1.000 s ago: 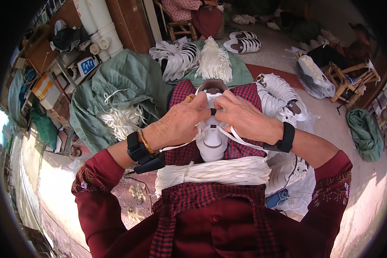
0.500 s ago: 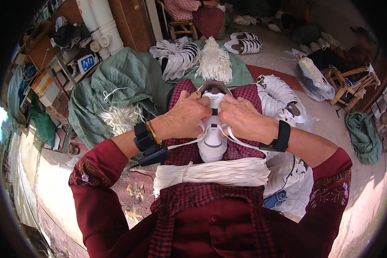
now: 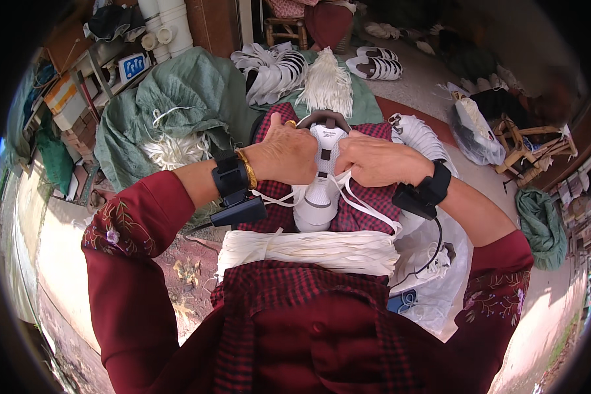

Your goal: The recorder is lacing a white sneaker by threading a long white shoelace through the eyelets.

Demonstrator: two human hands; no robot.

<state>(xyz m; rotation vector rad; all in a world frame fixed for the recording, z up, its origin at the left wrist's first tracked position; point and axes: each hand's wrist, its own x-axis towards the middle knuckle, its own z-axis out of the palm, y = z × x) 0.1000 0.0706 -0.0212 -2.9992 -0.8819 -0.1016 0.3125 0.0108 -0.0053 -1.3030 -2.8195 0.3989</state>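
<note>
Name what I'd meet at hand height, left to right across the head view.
Large green sack, left hand, white sneaker, right hand, clear plastic bag, wooden stool.

The person (image 3: pixel 315 345) wears embroidered maroon sleeves (image 3: pixel 134 262), black wristbands (image 3: pixel 229 176) and a gold bracelet (image 3: pixel 248 169).

Both arms are bent at the elbows and held out to the sides, with the left forearm (image 3: pixel 197 188) and the right forearm (image 3: pixel 476 211) angled forward and inward toward the midline. The left hand (image 3: pixel 285 155) and the right hand (image 3: pixel 377 159) are positioned opposite each other, near but apart, backs uppermost. The fingers of both are seen to be curled inward, the left fingertips being largely hidden from view.
</note>
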